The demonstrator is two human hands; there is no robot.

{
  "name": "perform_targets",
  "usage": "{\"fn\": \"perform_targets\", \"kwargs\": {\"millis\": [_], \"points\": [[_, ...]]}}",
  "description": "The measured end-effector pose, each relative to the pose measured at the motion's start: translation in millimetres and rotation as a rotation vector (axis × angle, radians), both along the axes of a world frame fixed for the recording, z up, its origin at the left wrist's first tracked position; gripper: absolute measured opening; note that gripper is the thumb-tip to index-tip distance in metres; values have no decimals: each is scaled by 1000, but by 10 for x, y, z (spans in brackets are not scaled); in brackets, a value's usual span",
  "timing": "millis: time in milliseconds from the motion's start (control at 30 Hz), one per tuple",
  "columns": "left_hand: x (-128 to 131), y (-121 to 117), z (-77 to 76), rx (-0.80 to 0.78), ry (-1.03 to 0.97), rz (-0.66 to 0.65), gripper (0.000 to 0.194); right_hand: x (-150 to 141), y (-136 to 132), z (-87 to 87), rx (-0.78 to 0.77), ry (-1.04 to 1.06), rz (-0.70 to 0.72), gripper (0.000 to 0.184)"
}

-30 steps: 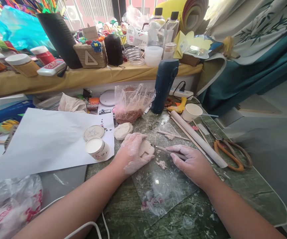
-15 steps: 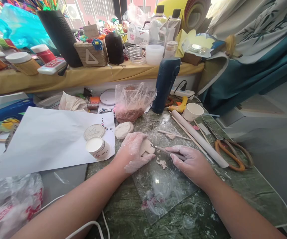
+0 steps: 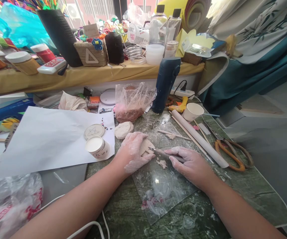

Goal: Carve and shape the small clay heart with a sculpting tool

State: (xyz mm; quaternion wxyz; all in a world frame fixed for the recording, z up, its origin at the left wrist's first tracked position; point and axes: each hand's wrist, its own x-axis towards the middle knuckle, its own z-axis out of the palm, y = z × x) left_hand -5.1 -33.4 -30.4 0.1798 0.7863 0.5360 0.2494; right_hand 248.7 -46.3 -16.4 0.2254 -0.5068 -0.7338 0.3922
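Note:
My left hand (image 3: 133,150), dusted white, curves its fingers and thumb around a flat pale clay disc (image 3: 146,146) and steadies it on a clear plastic sheet (image 3: 168,192). My right hand (image 3: 190,162) is closed around the grey handle of a thin metal-tipped craft knife (image 3: 160,152). The knife's tip touches the disc near its right edge, where a cut shows. Clay crumbs (image 3: 161,163) lie just right of my left thumb. Behind the left hand sits a lump of pale clay (image 3: 124,130).
On white paper (image 3: 51,139) stand a paper cup (image 3: 97,148) and a star-marked disc (image 3: 94,131). To the right lie a rolling pin (image 3: 199,138), thin sticks and scissors (image 3: 229,154). A blue bottle (image 3: 165,86) and bagged reddish clay (image 3: 131,111) stand behind. A white cable (image 3: 88,225) crosses in front.
The knife tip has shifted slightly left and down across the disc, its handle tilting a little with the right hand. The left hand and disc stay in place.

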Motion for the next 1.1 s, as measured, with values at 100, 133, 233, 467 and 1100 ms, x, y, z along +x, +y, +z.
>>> {"fn": "perform_targets", "kwargs": {"millis": [100,133,233,467,1100], "points": [[-2,1,-9,-4,2,1,65,4,-15,-25,12,15,5,32],[-2,2,-12,-3,1,2,65,5,-18,-32,14,18,-3,31],[-1,2,-16,3,0,-2,66,-3,-19,-30,22,5,-72,30],[4,5,16,5,9,-9,66,-54,-3,22,24,-44,-143,31],[13,7,15,18,-14,-11,64,-63,-10,6,45,-46,-12,32]]}}
